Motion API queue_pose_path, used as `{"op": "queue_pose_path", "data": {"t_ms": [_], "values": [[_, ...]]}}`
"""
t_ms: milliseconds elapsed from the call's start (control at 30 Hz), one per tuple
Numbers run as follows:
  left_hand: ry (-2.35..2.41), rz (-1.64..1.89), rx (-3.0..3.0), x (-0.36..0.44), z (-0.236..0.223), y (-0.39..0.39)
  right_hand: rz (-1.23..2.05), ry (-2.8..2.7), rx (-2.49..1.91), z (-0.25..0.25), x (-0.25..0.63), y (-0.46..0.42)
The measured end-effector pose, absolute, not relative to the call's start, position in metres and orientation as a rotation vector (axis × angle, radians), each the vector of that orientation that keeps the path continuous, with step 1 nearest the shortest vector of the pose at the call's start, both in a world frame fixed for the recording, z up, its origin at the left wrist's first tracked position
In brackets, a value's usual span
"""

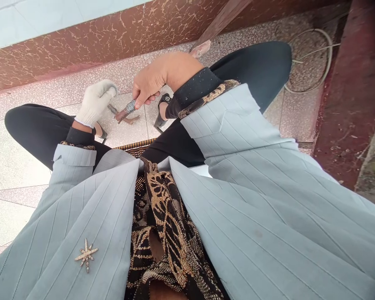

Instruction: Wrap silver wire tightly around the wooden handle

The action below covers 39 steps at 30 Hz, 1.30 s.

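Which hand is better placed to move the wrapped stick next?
Probably the right. The bare right hand grips the wrapped stick near its bound part, so it could guide it directly. The gloved left hand is near the other end; whether it holds anything is unclear.

Wire-bound handle [130, 106]: far end hidden inside right hand [162, 75] | left hand [94, 102]: fingertip contact unclear | woven seat [137, 145]: mostly covered | left shoe [104, 134]: partly covered | coat [87, 208]: cut off, bottom edge

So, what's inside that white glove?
The left hand: some bare wrist shows below the white glove. The rest is covered, so its skin can't be seen.
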<state>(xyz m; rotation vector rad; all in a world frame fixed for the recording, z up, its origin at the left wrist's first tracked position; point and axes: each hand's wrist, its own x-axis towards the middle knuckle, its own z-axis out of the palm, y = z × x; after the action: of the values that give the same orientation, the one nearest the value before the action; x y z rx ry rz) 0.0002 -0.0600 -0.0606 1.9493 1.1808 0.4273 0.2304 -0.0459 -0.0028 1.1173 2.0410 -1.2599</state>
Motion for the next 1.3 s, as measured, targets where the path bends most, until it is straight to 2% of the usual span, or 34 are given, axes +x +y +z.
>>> {"op": "queue_pose_path", "data": {"t_ms": [67,167,300,367,433,533,600,767,967,1033,1167,1300], "values": [[1.219,0.441,1.938,-0.001,-0.066,-0.058,-1.343,2.107,1.079,0.003,0.233,-0.047],[1.309,0.527,1.879,0.0,-0.071,-0.057,-1.648,2.411,1.157,0.013,0.237,-0.051],[1.221,0.441,1.859,0.007,-0.063,-0.066,-2.012,2.524,1.901,0.017,0.238,-0.052],[1.124,0.348,1.884,0.012,-0.055,-0.073,-2.007,2.386,2.194,0.014,0.237,-0.05],[1.057,0.299,1.916,0.016,-0.049,-0.078,-1.704,2.295,2.319,0.011,0.237,-0.045],[1.066,0.343,1.944,0.015,-0.047,-0.078,-0.984,2.22,2.097,0.004,0.238,-0.039],[1.119,0.417,1.937,0.01,-0.048,-0.074,-0.852,2.171,1.819,0.0,0.237,-0.037],[1.211,0.498,1.898,0.003,-0.045,-0.067,-1.259,2.051,1.204,-0.001,0.23,-0.046],[1.261,0.44,1.901,0.009,-0.057,-0.064,-1.593,2.176,0.957,0.01,0.232,-0.051],[1.239,0.345,1.935,0.009,-0.065,-0.063,-1.667,2.277,1.047,0.012,0.237,-0.049],[1.186,0.252,1.951,0.007,-0.068,-0.065,-1.715,2.42,1.49,0.015,0.243,-0.05],[1.128,0.241,1.967,0.01,-0.057,-0.071,-1.809,2.295,1.955,0.015,0.24,-0.052]]}}
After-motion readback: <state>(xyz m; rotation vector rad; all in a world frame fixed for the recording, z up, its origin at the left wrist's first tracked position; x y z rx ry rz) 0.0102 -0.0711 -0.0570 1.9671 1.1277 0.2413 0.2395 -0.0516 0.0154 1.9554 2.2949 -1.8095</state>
